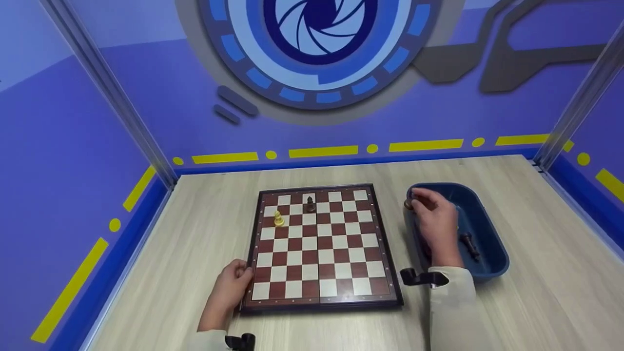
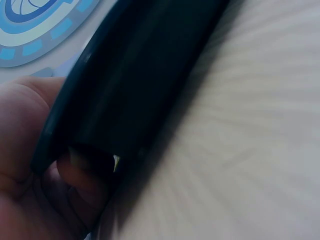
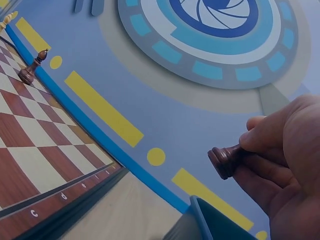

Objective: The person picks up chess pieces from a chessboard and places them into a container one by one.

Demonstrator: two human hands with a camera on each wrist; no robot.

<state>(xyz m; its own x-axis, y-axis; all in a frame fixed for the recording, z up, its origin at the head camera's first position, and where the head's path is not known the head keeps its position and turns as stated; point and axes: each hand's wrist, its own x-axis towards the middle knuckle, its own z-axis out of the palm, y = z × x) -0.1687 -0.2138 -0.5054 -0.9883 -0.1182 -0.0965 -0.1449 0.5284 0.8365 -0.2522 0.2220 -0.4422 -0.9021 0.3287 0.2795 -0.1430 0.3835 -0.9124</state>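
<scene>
A brown-and-white chessboard (image 1: 340, 254) lies on the table, and my left hand (image 1: 228, 288) grips its left edge near the front corner. The left wrist view shows the fingers curled around the board's dark side (image 2: 135, 75). Over the left rim of a blue bin, my right hand (image 1: 438, 226) pinches a dark brown chess piece (image 3: 225, 161). Its round base points outward and the fingers hide its top, so I cannot tell its kind. On the board's far left part stand a dark bishop (image 3: 32, 69) and a pale yellow chess piece (image 1: 278, 219).
The blue bin (image 1: 501, 258) stands on the table right of the board. Another dark chess piece (image 1: 469, 245) lies inside it; the right hand and forearm cover part of the bin. Blue panels (image 1: 161, 97) with yellow marks enclose the table (image 1: 546, 234) at the back and sides.
</scene>
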